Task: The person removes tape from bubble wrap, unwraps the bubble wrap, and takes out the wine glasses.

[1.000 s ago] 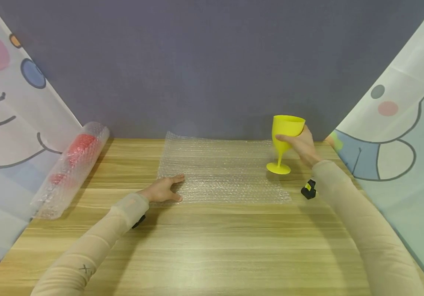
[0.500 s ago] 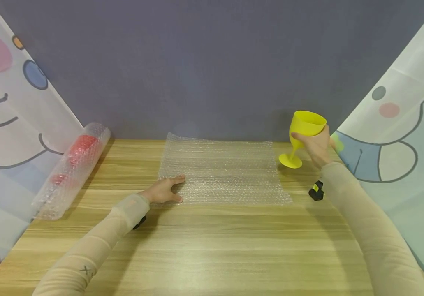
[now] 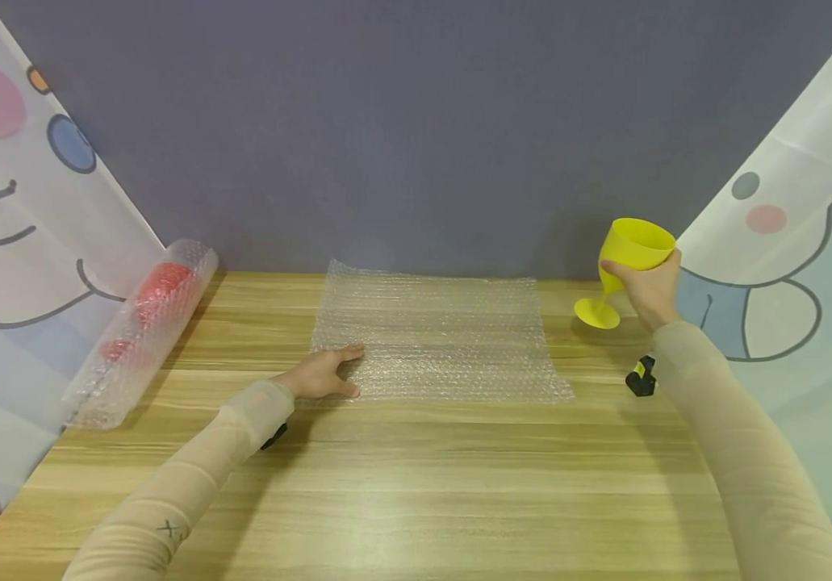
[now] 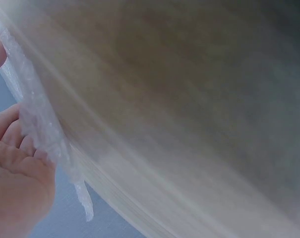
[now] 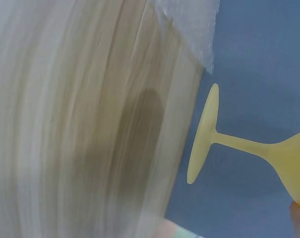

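My right hand [image 3: 651,286] grips the bowl of a yellow goblet [image 3: 622,250] at the back right of the table. The goblet leans a little, and in the right wrist view its round foot [image 5: 203,134] hangs above the wood, with a shadow beneath it. A flat sheet of clear bubble wrap [image 3: 445,335] lies across the middle of the table. My left hand [image 3: 321,373] rests on the sheet's left edge, thumb and fingers spread. In the left wrist view the edge of the bubble wrap [image 4: 40,109] shows beside the fingers.
A bubble wrap roll [image 3: 147,331] with something red inside lies along the left side of the wooden table [image 3: 416,484]. A dark grey wall [image 3: 416,137] stands behind the table. Cartoon-printed panels [image 3: 771,218] flank both sides.
My right hand has carried the goblet to the right, off the bubble wrap's right edge, and the goblet has tilted somewhat. The left hand has stayed in place.
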Motion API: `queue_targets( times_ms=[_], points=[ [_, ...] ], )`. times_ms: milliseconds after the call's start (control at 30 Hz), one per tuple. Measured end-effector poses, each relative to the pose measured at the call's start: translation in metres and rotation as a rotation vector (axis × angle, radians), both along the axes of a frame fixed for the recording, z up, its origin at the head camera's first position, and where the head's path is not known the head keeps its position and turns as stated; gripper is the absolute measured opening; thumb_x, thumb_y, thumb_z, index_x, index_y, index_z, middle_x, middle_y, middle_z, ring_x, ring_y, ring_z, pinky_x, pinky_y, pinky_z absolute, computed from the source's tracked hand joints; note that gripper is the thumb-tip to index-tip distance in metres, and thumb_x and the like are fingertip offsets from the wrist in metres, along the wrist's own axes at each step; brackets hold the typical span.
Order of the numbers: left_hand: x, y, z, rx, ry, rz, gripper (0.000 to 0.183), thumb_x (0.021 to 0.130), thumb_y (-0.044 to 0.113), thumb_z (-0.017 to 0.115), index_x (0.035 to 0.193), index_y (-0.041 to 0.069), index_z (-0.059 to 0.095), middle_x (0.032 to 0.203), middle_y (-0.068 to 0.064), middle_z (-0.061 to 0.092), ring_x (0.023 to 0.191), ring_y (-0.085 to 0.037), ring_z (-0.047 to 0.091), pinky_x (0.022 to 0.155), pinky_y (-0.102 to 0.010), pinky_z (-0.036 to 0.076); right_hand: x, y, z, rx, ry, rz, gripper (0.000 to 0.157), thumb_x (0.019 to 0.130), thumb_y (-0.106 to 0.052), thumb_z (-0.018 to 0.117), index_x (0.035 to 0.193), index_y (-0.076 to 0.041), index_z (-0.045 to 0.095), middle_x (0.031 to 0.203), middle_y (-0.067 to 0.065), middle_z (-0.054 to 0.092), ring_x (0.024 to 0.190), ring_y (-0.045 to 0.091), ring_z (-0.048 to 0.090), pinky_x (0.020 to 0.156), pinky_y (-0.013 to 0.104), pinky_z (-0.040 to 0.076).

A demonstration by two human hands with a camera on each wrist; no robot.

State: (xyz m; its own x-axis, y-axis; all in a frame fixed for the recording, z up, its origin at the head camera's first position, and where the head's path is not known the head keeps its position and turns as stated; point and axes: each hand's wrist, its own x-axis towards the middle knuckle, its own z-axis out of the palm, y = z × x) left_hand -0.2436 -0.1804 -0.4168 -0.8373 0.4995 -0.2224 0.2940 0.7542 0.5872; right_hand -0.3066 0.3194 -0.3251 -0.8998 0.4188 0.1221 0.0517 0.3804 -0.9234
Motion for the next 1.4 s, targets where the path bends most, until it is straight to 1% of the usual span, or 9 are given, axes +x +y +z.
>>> queue_targets(
  times_ms=[233,267,467,500,600,800,1000,1167,1400],
  points=[
    [-0.002,-0.001,-0.002,-0.008,0.015,0.003,0.08,0.078,0.031,0.07,0.143,0.007,0.03,0.151,-0.01,0.021,0.138,-0.034,0.02,0.113,-0.055,0.013,0.001,0.015,-0.008,-0.031,0.021,-0.012,0.092,0.073,-0.039,0.074,0.138,-0.026,0.01,0.124,-0.011,0.029,0.111,0.008,0.035,0.104,0.03,0.034],
    [-0.002,-0.001,-0.002,-0.007,0.017,0.0,0.08,0.078,0.031,0.07,0.143,0.006,0.029,0.151,-0.01,0.021,0.138,-0.035,0.02,0.112,-0.055,0.014,0.0,0.019,-0.011,-0.063,0.039,-0.015,0.092,0.072,-0.037,0.076,0.137,-0.027,0.012,0.124,-0.011,0.03,0.11,0.008,0.035,0.103,0.029,0.034],
    [-0.002,-0.001,-0.004,-0.003,0.013,-0.003,0.081,0.078,0.031,0.07,0.143,0.006,0.029,0.151,-0.011,0.021,0.137,-0.035,0.02,0.112,-0.055,0.014,-0.001,0.03,-0.015,-0.038,-0.001,-0.066,0.097,0.071,-0.041,0.076,0.139,-0.026,0.008,0.128,-0.01,0.026,0.115,0.009,0.033,0.107,0.027,0.03],
    [-0.002,-0.001,-0.004,-0.001,0.014,-0.002,0.081,0.078,0.031,0.07,0.143,0.006,0.029,0.151,-0.011,0.021,0.138,-0.035,0.02,0.112,-0.055,0.014,0.0,0.03,-0.014,-0.007,-0.028,-0.075,0.098,0.071,-0.045,0.074,0.14,-0.026,0.006,0.13,-0.01,0.025,0.116,0.01,0.032,0.108,0.03,0.028],
    [-0.003,-0.001,-0.003,0.006,0.009,0.002,0.081,0.078,0.031,0.07,0.143,0.006,0.029,0.152,-0.01,0.02,0.138,-0.034,0.02,0.112,-0.054,0.015,0.003,0.033,-0.014,0.008,-0.052,-0.086,0.098,0.072,-0.046,0.073,0.14,-0.027,0.005,0.13,-0.011,0.025,0.118,0.011,0.03,0.11,0.031,0.025],
    [-0.003,-0.002,-0.006,0.011,-0.002,0.002,0.082,0.078,0.032,0.07,0.144,0.008,0.028,0.152,-0.008,0.019,0.138,-0.032,0.02,0.113,-0.052,0.017,0.006,0.041,-0.019,-0.018,-0.048,-0.115,0.096,0.07,-0.046,0.075,0.138,-0.029,0.01,0.131,-0.012,0.028,0.124,0.015,0.03,0.112,0.031,0.023],
    [-0.005,-0.001,-0.006,0.011,0.004,-0.001,0.081,0.078,0.031,0.071,0.143,0.007,0.029,0.152,-0.009,0.019,0.138,-0.032,0.02,0.113,-0.052,0.016,0.007,0.043,-0.019,0.011,-0.111,-0.133,0.1,0.072,-0.046,0.072,0.142,-0.028,0.003,0.136,-0.011,0.025,0.13,0.016,0.025,0.113,0.031,0.021],
    [-0.005,-0.001,-0.005,0.008,0.0,-0.009,0.081,0.079,0.031,0.07,0.143,0.007,0.028,0.153,-0.009,0.018,0.139,-0.033,0.019,0.113,-0.055,0.012,0.009,0.043,-0.02,0.0,-0.107,-0.145,0.099,0.073,-0.044,0.072,0.142,-0.027,0.004,0.133,-0.014,0.024,0.129,0.015,0.025,0.113,0.027,0.021],
    [-0.003,-0.002,-0.005,-0.006,0.018,-0.006,0.081,0.078,0.032,0.07,0.144,0.008,0.028,0.152,-0.009,0.02,0.138,-0.033,0.019,0.113,-0.054,0.013,0.011,0.048,-0.027,-0.017,-0.094,-0.153,0.099,0.075,-0.042,0.071,0.142,-0.027,0.0,0.147,-0.006,0.013,0.133,0.014,0.019,0.114,0.024,0.015]
  ],
)
